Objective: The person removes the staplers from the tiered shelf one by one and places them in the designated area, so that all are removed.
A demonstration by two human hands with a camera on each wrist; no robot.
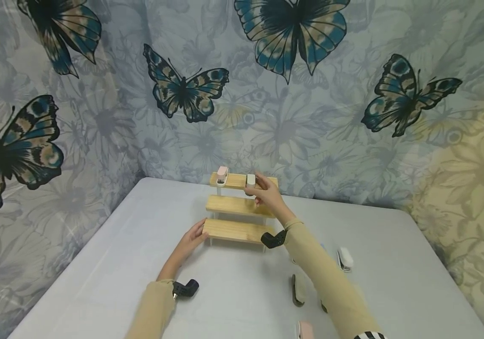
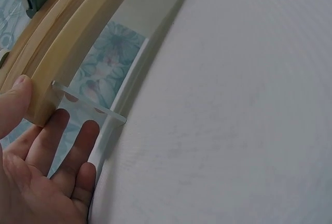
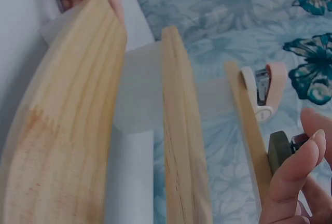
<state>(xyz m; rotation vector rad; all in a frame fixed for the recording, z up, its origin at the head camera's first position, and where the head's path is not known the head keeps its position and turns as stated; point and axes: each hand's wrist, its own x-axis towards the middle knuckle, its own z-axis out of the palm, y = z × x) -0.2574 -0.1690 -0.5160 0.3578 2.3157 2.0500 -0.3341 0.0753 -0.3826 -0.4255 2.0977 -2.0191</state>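
Head view: my left hand (image 1: 191, 242), fingers straight, braces the near left end of the three-step wooden rack (image 1: 238, 216) on the table (image 1: 110, 263). Farther back, my right hand (image 1: 267, 194) pinches a small stapler (image 1: 250, 180) on the top step, right of the pink stapler (image 1: 222, 175). I'd seat it flat and square before releasing.

— What's lying on the table (image 1: 110, 263) apart from the wooden thing?

— A few small staplers toward the near right. A white one (image 1: 345, 258) sits nearest the right edge, a dark olive one (image 1: 297, 289) lies closer to the middle, and a pink one (image 1: 305, 330) is cut off at the near edge.

— And up on the top step?

— A pink stapler (image 1: 222, 175) stands at its left end.

— What's behind it all?

— A pale floral cloth (image 1: 309, 132) hangs along the far and side edges, printed with big blue and black butterflies (image 1: 184, 89). The table itself wears a plain white cover.
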